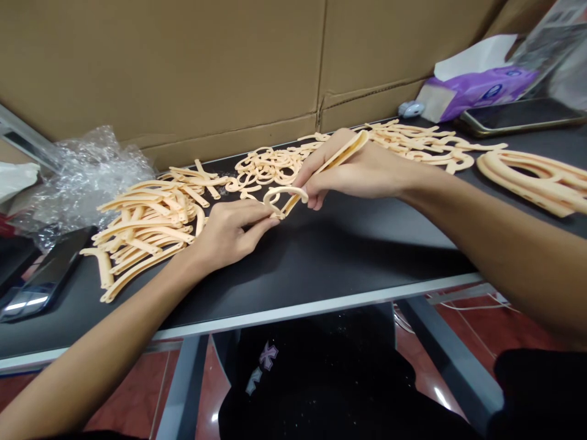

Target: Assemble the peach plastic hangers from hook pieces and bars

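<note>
Spanning both hands [233, 235] [362, 171]: beige strip [345, 153]

Left: crumpled clear plastic [92, 174] near dark phone [48, 275]; right: purple tissue pack [488, 91] behind second phone [523, 115].

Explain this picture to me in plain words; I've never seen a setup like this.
There is no machine here, just a person's two bare hands, seen from a camera worn on the head, looking forward and down. The right hand grips a long cream-coloured piece. The left hand pinches at its lower end, where a curved piece also shows. On the black table, similar strips are heaped at left, curly pieces behind the hands, and larger pieces at right. Farther back on the right are a phone and a purple packet.
</note>
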Demonstrator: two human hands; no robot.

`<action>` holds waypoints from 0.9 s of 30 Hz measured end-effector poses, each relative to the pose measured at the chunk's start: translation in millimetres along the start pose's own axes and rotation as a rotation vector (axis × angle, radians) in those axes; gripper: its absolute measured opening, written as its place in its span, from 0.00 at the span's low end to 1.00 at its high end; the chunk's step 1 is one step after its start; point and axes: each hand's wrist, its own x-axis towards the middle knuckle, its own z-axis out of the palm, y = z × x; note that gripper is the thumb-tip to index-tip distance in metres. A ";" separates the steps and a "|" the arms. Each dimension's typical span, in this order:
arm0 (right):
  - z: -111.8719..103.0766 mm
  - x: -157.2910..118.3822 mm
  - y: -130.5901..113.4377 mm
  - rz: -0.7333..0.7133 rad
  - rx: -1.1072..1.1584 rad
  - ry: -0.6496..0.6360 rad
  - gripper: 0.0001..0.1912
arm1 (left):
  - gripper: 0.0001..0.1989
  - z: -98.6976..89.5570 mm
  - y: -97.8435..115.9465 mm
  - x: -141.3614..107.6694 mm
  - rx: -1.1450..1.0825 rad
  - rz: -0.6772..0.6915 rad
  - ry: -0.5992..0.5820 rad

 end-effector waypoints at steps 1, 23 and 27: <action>1.3 -0.1 0.1 0.004 0.010 0.009 0.03 | 0.13 -0.5 0.2 -0.4 0.004 -0.002 0.006; 23.0 5.4 11.6 0.067 0.224 0.064 0.02 | 0.10 1.5 -8.7 -4.7 0.160 0.106 0.172; 25.2 6.1 12.4 0.091 0.256 0.115 0.05 | 0.10 1.3 -12.1 -4.1 0.165 0.102 0.185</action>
